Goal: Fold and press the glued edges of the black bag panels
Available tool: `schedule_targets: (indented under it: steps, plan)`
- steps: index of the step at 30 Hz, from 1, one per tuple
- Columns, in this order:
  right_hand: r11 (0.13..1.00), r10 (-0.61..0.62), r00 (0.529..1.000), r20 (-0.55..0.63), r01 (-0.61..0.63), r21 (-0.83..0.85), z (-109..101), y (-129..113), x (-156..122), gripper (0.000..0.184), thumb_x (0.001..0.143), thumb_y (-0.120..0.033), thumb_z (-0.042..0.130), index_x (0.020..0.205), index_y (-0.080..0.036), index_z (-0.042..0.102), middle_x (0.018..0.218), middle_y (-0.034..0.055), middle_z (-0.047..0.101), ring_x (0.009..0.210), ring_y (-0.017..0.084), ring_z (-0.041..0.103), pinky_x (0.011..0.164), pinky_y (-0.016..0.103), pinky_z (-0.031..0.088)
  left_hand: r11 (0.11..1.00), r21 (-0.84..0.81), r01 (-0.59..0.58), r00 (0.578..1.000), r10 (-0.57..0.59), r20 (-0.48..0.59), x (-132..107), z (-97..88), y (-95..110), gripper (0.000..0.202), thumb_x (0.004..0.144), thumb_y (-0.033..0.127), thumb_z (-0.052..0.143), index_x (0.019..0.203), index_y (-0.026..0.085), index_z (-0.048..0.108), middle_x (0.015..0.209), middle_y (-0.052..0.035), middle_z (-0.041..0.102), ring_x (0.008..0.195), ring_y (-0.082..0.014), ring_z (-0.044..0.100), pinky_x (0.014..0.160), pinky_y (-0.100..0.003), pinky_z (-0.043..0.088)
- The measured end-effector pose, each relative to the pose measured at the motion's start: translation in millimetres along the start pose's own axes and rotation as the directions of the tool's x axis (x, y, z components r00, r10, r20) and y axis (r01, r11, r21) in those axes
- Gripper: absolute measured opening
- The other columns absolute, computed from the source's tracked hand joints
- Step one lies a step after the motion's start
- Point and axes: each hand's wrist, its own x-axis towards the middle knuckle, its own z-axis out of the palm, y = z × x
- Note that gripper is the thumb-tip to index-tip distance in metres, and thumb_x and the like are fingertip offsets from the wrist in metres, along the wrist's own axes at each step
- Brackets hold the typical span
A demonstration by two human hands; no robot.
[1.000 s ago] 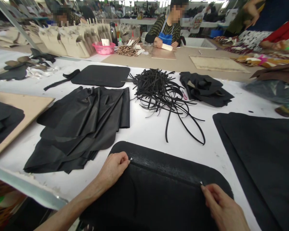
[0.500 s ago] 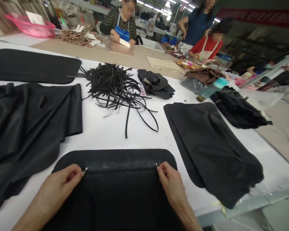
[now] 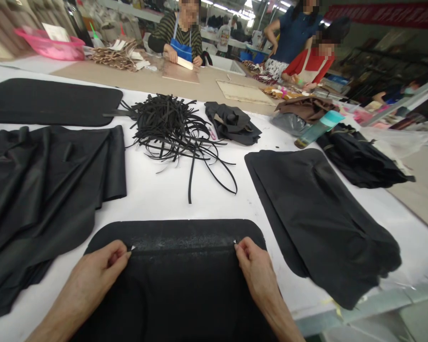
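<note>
A black leather-like panel (image 3: 189,294) lies in front of me over another black panel with rounded corners (image 3: 185,225), whose far strip shows beyond it. My left hand (image 3: 103,266) pinches the upper sheet's far left corner between thumb and fingers. At the far right corner, my right hand (image 3: 255,263) pinches the same sheet. A tiny white tip shows at each pinch; what it is I cannot tell. Whitish smudges mark the strip between the hands. The near part of the sheet runs out of view.
Black sheets lie draped at left (image 3: 57,175) and stacked at right (image 3: 317,213). Beyond are a heap of black strips (image 3: 164,118), a bundled black piece (image 3: 231,123), a flat black panel (image 3: 53,102) and a bottle (image 3: 319,129). Co-workers sit and stand across the table.
The view has shifted slightly, so most things sit a little further right. Both hands keep their pinch on the sheet's corners, with no clear movement against it.
</note>
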Motion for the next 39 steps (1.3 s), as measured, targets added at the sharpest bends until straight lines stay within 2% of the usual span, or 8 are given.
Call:
schedule_targets:
  steps: [6,10,13,16,18,23,32,39]
  plan:
    - [0.997,-0.031,0.998,-0.062,0.027,-0.069,0.6,0.9,-0.5,0.019,0.087,-0.034,0.042,0.073,-0.024,0.035,0.054,-0.0051,0.047,0.050,0.016,0.048,0.049,0.026,0.028,0.950,0.303,0.075,0.997,-0.073,-0.019,-13.5,-12.2,24.8,0.016,0.089,0.036,0.030,0.085,0.023,0.040,0.062,0.0031,0.055,0.062,-0.0193,0.057,0.055,-0.028,0.032]
    - [0.951,-0.151,0.972,-0.180,0.093,-0.296,-0.4,-3.1,-9.8,0.010,0.092,-0.027,0.036,0.092,-0.022,0.044,0.074,0.0024,0.059,0.060,0.021,0.057,0.050,0.029,0.034,0.890,0.455,-0.022,0.997,0.055,-0.060,-27.1,-10.8,29.0,0.023,0.093,0.025,0.026,0.104,0.022,0.046,0.099,-0.0036,0.059,0.073,-0.0185,0.062,0.058,-0.028,0.039]
    - [0.871,-0.398,0.888,-0.229,0.287,-0.398,4.2,-17.4,-21.4,0.023,0.091,-0.015,0.033,0.105,-0.019,0.050,0.096,0.0084,0.059,0.072,0.022,0.059,0.056,0.030,0.041,0.816,0.538,-0.212,0.968,0.250,0.003,-36.5,-0.1,34.3,0.043,0.087,0.005,0.023,0.120,0.023,0.045,0.118,-0.0062,0.052,0.078,-0.0155,0.063,0.061,-0.027,0.046]
    - [0.730,-0.641,0.756,-0.133,0.546,-0.412,18.5,-39.3,-31.7,0.037,0.082,-0.002,0.036,0.110,-0.018,0.054,0.105,0.0093,0.058,0.090,0.024,0.055,0.075,0.034,0.045,0.690,0.573,-0.442,0.882,0.450,0.139,-39.7,13.9,49.1,0.063,0.076,-0.006,0.026,0.131,0.024,0.037,0.119,-0.0076,0.052,0.090,-0.0183,0.061,0.067,-0.029,0.051]
    - [0.671,-0.701,0.710,-0.066,0.626,-0.398,31.0,-51.7,-35.6,0.042,0.078,0.001,0.042,0.114,-0.018,0.055,0.108,0.0081,0.058,0.096,0.026,0.052,0.082,0.037,0.044,0.633,0.590,-0.501,0.850,0.488,0.197,-38.0,22.5,60.3,0.069,0.075,-0.006,0.030,0.136,0.025,0.031,0.117,-0.0081,0.053,0.091,-0.0204,0.060,0.067,-0.031,0.053]
    - [0.591,-0.751,0.660,0.010,0.680,-0.434,51.0,-58.6,-36.9,0.047,0.076,-0.005,0.053,0.122,-0.016,0.052,0.115,0.0088,0.056,0.101,0.029,0.049,0.086,0.041,0.043,0.590,0.654,-0.472,0.860,0.470,0.197,-32.6,34.3,70.8,0.067,0.077,-0.003,0.036,0.137,0.028,0.031,0.114,-0.0088,0.054,0.082,-0.0198,0.061,0.061,-0.028,0.054]
    - [0.542,-0.758,0.650,0.053,0.672,-0.505,48.1,-62.7,-38.7,0.053,0.073,-0.002,0.052,0.123,-0.020,0.051,0.106,0.0091,0.059,0.096,0.029,0.052,0.080,0.043,0.046,0.599,0.621,-0.505,0.836,0.518,0.180,-32.9,37.6,62.2,0.065,0.079,0.000,0.040,0.138,0.025,0.028,0.116,-0.0100,0.052,0.085,-0.0217,0.059,0.061,-0.029,0.052]
    - [0.475,-0.838,0.545,-0.031,0.700,-0.533,36.7,-15.2,-25.1,0.049,0.075,0.002,0.040,0.120,-0.012,0.052,0.108,0.0117,0.058,0.097,0.026,0.054,0.082,0.037,0.046,0.620,0.594,-0.513,0.842,0.499,0.206,-36.1,21.5,36.1,0.062,0.079,-0.003,0.034,0.137,0.016,0.026,0.118,-0.0126,0.051,0.089,-0.0221,0.057,0.066,-0.033,0.054]
